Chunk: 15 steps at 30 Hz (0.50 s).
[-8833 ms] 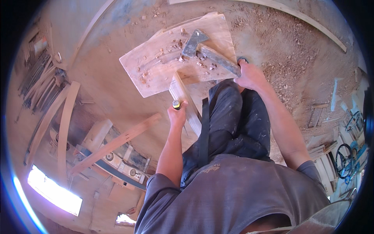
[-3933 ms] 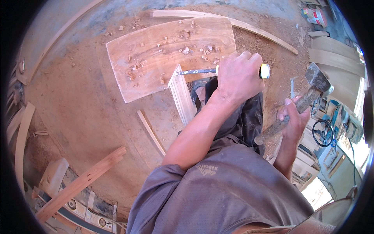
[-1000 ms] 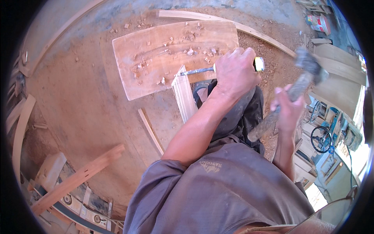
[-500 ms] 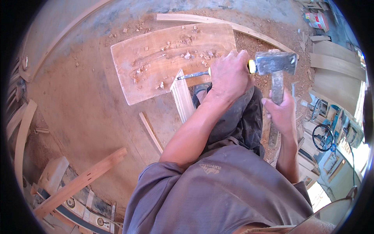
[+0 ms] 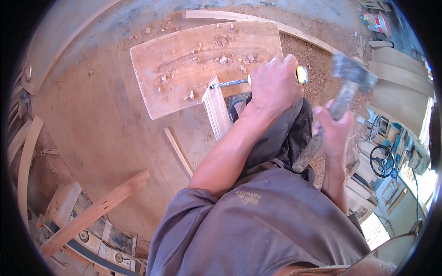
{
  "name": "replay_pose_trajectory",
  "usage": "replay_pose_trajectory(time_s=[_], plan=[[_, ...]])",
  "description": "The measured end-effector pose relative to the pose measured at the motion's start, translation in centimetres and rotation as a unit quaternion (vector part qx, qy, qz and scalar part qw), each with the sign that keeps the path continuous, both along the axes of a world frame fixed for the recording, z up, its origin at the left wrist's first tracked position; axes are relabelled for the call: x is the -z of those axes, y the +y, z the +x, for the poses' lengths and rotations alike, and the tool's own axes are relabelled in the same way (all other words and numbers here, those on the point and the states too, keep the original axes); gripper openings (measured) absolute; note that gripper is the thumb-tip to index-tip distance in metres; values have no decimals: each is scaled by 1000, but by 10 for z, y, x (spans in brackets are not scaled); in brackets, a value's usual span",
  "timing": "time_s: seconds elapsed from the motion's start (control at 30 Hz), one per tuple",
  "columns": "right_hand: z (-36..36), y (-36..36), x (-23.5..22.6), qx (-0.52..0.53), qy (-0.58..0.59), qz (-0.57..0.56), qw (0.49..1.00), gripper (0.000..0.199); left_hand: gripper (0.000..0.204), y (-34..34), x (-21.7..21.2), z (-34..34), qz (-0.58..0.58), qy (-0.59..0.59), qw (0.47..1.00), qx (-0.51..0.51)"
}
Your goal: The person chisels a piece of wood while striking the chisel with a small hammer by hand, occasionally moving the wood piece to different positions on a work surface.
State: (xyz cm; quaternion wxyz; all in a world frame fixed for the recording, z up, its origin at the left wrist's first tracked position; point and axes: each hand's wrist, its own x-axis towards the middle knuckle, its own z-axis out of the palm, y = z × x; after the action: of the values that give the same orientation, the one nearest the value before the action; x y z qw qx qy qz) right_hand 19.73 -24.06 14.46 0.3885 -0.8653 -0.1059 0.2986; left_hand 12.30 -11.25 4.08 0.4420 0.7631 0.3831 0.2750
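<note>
My left hand [image 5: 276, 82] is closed round the handle of a chisel [image 5: 230, 83], its yellow butt end showing past my fist. The chisel's blade tip touches the end of a pale wooden strip [image 5: 216, 110], which leans over the near edge of a wide wooden board [image 5: 179, 64]. Wood chips [image 5: 223, 60] are scattered across that board. My right hand [image 5: 334, 126] grips the wooden handle of a hammer [image 5: 354, 72]. Its blocky metal head is raised to the right of the chisel, apart from it and blurred by motion.
A long curved wooden piece [image 5: 294, 32] lies behind the board. A thin stick [image 5: 178, 152] rests on the dusty floor, and a reddish beam [image 5: 96, 214] juts in at lower left. Machinery with a black handwheel [image 5: 381, 161] stands at right; a bucket [image 5: 378, 24] sits far right.
The hammer head has moved away from the chisel's butt end, to the right, and its handle has tilted. My left hand and the chisel stay nearly in place.
</note>
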Motion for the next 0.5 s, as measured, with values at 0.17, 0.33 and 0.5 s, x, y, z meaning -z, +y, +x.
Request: replay_pose_trajectory(time_s=[0.17,0.33,0.5], plan=[[2,7,-11,-130,30,-86,987,24,13,5,-7,-23,11,-18,1000,8],[-4,-17,5,-66,99,-38,992,24,8,30,3,-96,-17,-289,952,-101],[-6,-45,13,-72,93,-95,988,25,17,76,-13,-157,-128,-338,885,-294]])
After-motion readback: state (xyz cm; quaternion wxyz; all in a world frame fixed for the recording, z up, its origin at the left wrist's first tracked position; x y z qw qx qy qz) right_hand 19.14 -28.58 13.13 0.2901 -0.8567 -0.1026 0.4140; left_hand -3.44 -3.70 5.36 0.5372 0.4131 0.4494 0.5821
